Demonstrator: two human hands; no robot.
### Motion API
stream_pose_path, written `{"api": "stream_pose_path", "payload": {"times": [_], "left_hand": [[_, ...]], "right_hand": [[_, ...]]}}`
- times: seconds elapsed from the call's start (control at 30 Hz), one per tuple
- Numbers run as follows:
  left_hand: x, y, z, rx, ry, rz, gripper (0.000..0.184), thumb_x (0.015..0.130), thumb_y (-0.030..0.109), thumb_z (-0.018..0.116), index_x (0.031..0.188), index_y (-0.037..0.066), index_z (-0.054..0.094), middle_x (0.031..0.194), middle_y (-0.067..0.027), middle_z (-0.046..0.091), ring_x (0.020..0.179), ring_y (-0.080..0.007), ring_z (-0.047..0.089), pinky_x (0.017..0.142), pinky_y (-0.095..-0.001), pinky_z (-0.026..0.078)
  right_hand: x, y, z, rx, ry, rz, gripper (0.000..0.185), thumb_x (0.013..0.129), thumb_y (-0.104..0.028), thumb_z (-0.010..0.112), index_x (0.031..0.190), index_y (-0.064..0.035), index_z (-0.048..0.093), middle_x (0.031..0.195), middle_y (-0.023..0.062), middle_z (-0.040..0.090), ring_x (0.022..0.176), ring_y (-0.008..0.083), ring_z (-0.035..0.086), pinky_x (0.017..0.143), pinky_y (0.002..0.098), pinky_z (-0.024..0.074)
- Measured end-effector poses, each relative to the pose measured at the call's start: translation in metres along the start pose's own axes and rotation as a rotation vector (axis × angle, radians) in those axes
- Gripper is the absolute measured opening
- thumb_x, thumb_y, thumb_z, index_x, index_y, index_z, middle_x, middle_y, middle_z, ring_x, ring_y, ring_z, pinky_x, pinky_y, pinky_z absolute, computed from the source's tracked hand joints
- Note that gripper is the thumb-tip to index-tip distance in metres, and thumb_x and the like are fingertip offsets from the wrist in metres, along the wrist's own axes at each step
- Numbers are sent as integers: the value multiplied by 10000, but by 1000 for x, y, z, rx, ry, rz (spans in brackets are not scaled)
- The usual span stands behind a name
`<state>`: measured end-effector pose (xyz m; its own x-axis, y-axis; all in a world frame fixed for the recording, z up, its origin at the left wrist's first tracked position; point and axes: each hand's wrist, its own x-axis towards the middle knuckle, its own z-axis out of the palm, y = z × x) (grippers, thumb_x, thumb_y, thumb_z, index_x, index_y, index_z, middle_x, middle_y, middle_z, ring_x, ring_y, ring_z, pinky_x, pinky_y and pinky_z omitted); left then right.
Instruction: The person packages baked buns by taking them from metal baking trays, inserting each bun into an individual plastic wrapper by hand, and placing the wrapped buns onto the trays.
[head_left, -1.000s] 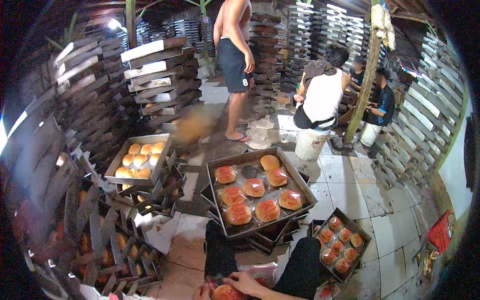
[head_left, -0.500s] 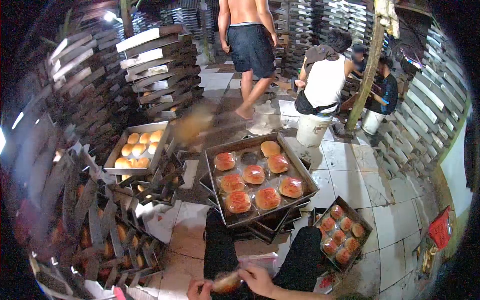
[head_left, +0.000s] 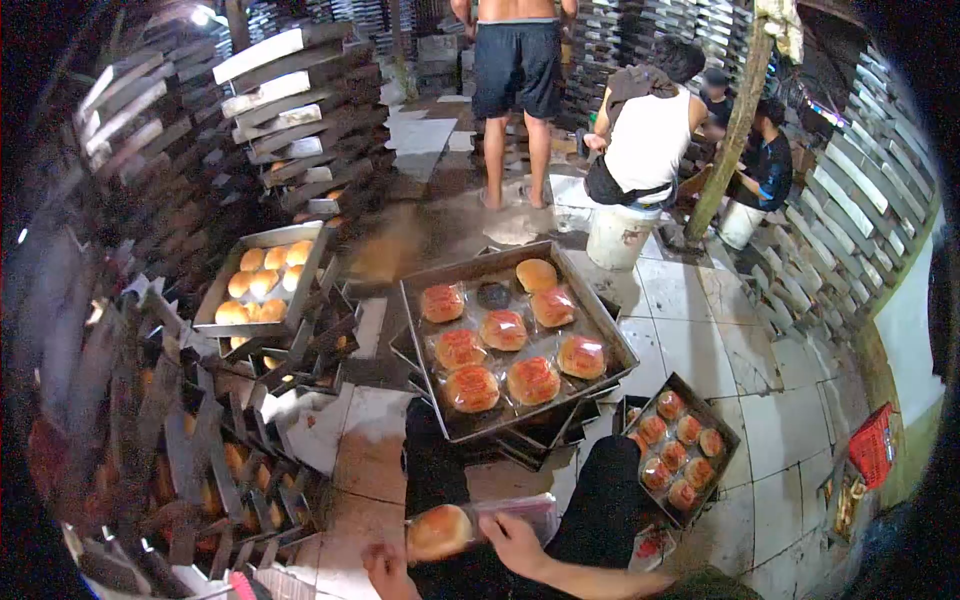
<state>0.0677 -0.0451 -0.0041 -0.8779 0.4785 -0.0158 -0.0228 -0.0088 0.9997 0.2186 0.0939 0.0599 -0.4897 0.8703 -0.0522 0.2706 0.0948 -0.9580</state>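
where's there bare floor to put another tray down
Bare tiles lie between the small tray and the red basket on the right. Another patch lies between the lower-left tray stack and the person's left leg. Crowded: the large tray, dotted with buns.

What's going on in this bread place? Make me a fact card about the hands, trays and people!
Left hand: beside a bun; can't tell if touching
Right hand: by the bun and clear plastic bag; grip unclear
Middle tray: eight buns, mostly wrapped, with red print
Left tray: plain golden buns
Right tray: red-printed buns
People: one standing, one sitting on a bucket, others farther back
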Motion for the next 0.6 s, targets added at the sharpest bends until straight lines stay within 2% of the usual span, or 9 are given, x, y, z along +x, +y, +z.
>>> {"api": "stream_pose_path", "payload": {"times": [0.03, 0.07, 0.13, 0.2, 0.27, 0.3, 0.37, 0.5, 0.6], "left_hand": [[-22, 12, -3, 347, 10, 128, 150, 800, 139, 559, 889, 23, 526, 884, -64, 501, 784, -172, 463, 717, -301, 394], [-48, 32, -8, 694, 17, 256, 153, 790, 142, 575, 765, -6, 544, 826, -98, 512, 763, -209, 482, 713, -322, 403], [-72, 50, -12, 607, -66, -66, 245, 828, 236, 561, 808, -8, 543, 838, -110, 497, 783, -218, 470, 737, -336, 386], [-71, 69, -2, 572, -92, -215, 263, 840, 254, 551, 806, -6, 547, 814, -101, 498, 771, -209, 470, 730, -333, 388], [-62, 86, 11, 205, 83, -734, 291, 869, 282, 510, 868, -4, 566, 842, -86, 531, 793, -193, 483, 748, -325, 392], [-56, 99, 20, 202, 89, -744, 291, 869, 282, 510, 868, -4, 566, 842, -86, 531, 793, -193, 483, 748, -325, 392], [-44, 126, 38, -41, 7, -847, 326, 882, 305, 485, 974, 3, 569, 894, -79, 564, 822, -173, 498, 776, -309, 391], [-14, 143, 51, 67, 106, -397, 419, 899, 351, 430, 1168, 33, 471, 1108, -62, 510, 969, -177, 464, 848, -300, 346], [8, 140, 40, 106, 107, -453, 389, 907, 328, 417, 1181, 55, 457, 1147, -41, 482, 1008, -176, 441, 862, -303, 326]], "right_hand": [[-22, 30, -1, -61, -127, 165, 310, 870, -272, 490, 768, 13, 552, 628, 124, 516, 580, 153, 464, 567, 311, 396], [-41, 40, -2, -24, -236, 313, 346, 862, -316, 473, 793, 9, 570, 723, 192, 578, 667, 286, 554, 649, 364, 416], [-62, 35, -8, -57, -359, 511, 326, 855, -306, 495, 920, 8, 551, 856, 197, 580, 758, 289, 565, 707, 366, 434], [-70, 6, -10, -110, -76, 128, 196, 808, -186, 549, 905, -16, 553, 833, 177, 547, 716, 293, 535, 670, 383, 420], [-70, -11, -6, -156, 196, -262, 141, 761, -66, 602, 890, -41, 554, 809, 157, 515, 674, 298, 505, 632, 401, 406], [-76, 20, 8, 106, 107, -543, 242, 741, -92, 643, 960, -52, 549, 900, 152, 537, 742, 319, 516, 675, 393, 411], [-44, 23, 9, -69, -116, -511, 297, 762, -169, 622, 1005, -33, 519, 938, 170, 536, 793, 313, 525, 719, 381, 418], [60, -48, -29, -325, -641, -46, 721, 709, -367, 679, 1208, 17, 329, 1143, 209, 453, 1017, 325, 487, 905, 358, 392], [128, -77, -94, -190, -358, -295, 945, 576, -471, 754, 1241, 21, 298, 1210, 192, 406, 1127, 297, 413, 942, 380, 359]]}}
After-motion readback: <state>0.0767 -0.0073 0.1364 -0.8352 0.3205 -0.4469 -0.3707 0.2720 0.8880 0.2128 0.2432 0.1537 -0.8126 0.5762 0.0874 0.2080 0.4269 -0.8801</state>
